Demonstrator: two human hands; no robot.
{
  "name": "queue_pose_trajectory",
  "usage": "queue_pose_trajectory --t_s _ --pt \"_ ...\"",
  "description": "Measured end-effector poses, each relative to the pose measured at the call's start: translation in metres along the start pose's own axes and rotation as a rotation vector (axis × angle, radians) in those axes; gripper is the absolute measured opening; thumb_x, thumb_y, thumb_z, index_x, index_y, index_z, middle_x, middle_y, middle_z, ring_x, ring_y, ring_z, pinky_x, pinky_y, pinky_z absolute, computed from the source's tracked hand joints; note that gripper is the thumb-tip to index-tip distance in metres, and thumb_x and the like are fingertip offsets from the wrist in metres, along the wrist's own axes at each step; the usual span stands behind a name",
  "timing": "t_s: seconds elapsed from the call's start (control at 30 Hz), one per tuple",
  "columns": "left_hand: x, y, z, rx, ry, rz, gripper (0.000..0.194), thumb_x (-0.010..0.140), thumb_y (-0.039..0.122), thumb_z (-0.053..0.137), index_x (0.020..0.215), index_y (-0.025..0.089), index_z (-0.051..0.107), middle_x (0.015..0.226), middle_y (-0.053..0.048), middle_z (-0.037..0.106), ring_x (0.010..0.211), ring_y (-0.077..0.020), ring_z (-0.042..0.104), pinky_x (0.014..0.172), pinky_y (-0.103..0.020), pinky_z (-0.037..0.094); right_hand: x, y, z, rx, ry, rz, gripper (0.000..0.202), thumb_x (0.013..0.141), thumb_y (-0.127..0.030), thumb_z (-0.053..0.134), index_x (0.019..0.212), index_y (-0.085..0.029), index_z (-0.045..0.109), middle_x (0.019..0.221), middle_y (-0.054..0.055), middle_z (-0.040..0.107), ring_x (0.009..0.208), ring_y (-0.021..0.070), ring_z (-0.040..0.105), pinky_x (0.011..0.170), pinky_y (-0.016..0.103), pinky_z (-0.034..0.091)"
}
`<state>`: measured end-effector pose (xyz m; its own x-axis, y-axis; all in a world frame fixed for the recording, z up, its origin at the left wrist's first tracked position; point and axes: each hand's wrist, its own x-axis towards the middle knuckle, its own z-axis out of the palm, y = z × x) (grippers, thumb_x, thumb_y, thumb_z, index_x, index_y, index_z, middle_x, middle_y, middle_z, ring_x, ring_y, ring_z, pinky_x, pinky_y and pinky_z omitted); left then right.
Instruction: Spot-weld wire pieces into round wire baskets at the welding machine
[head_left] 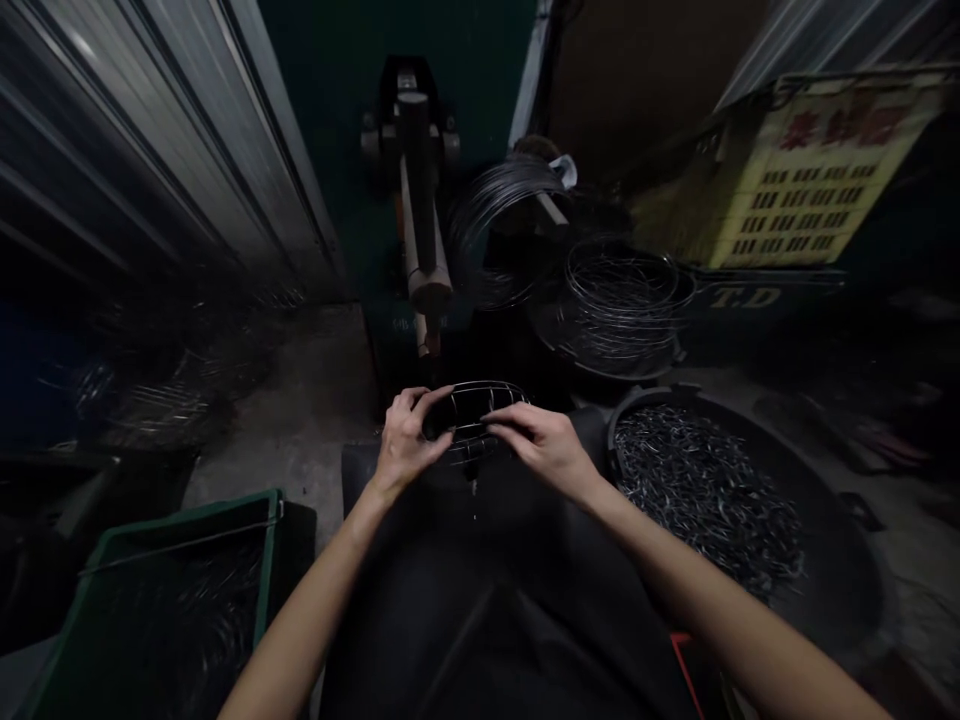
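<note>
A round wire frame (491,386) with short cross wires is held up in front of the dark apron. My left hand (411,435) grips its left side, thumb and fingers curved round the wire. At its right part, the thumb and index finger of my right hand (536,437) are pinched together at a cross wire; any small piece between them is too small to make out. Just beyond the frame stands a machine with a cylindrical metal head (430,290).
A black basin (832,560) of small metal pieces (697,490) is at the right. Behind it are wire coils (626,290) and a yellow crate (817,190). A green crate (274,560) stands at the lower left, and corrugated metal (150,120) rises at the upper left.
</note>
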<state>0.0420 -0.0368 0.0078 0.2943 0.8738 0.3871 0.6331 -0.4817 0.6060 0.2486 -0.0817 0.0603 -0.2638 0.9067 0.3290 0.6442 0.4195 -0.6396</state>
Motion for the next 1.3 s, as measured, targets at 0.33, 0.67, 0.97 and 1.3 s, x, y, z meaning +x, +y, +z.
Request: queue_pose_trajectory --t_s 0.33,0.67,0.97,1.3 --pt "-0.004 0.001 -0.014 -0.083 0.038 -0.014 0.055 0.069 0.02 0.068 0.123 0.027 0.055 0.111 -0.006 0.052 0.106 -0.0232 0.053 0.092 -0.04 0.048 0.02 0.009 0.013 -0.756 -0.128 -0.552 0.03 0.088 -0.01 0.05 0.114 -0.017 0.064 0.11 0.005 0.069 0.065 0.0099 0.063 0.054 0.025 0.038" --pt "-0.003 -0.007 -0.01 -0.083 0.089 -0.054 0.054 0.07 0.02 0.069 0.122 0.027 0.055 0.11 -0.007 0.053 0.104 -0.0231 0.054 0.092 -0.041 0.048 0.03 0.012 0.02 -0.829 -0.054 -0.587 0.029 0.088 -0.011 0.05 0.113 -0.016 0.065 0.114 0.004 0.068 0.066 0.0092 0.061 0.057 0.028 0.039" --pt "0.001 -0.01 -0.006 -0.077 0.121 -0.06 0.054 0.072 0.023 0.07 0.123 0.028 0.053 0.107 -0.006 0.053 0.102 -0.0223 0.055 0.091 -0.041 0.048 0.036 0.017 0.022 -0.798 0.045 -0.66 0.035 0.089 -0.007 0.048 0.119 -0.017 0.063 0.117 0.008 0.066 0.057 0.0081 0.052 0.057 0.028 0.037" --pt "0.005 -0.025 -0.009 -0.1 0.159 0.009 0.054 0.073 0.025 0.07 0.124 0.027 0.053 0.111 -0.007 0.052 0.105 -0.0222 0.055 0.092 -0.04 0.049 0.048 0.011 0.02 -0.877 0.154 -0.798 0.027 0.089 -0.008 0.049 0.105 -0.017 0.068 0.111 0.004 0.069 0.055 0.0085 0.048 0.056 0.029 0.033"
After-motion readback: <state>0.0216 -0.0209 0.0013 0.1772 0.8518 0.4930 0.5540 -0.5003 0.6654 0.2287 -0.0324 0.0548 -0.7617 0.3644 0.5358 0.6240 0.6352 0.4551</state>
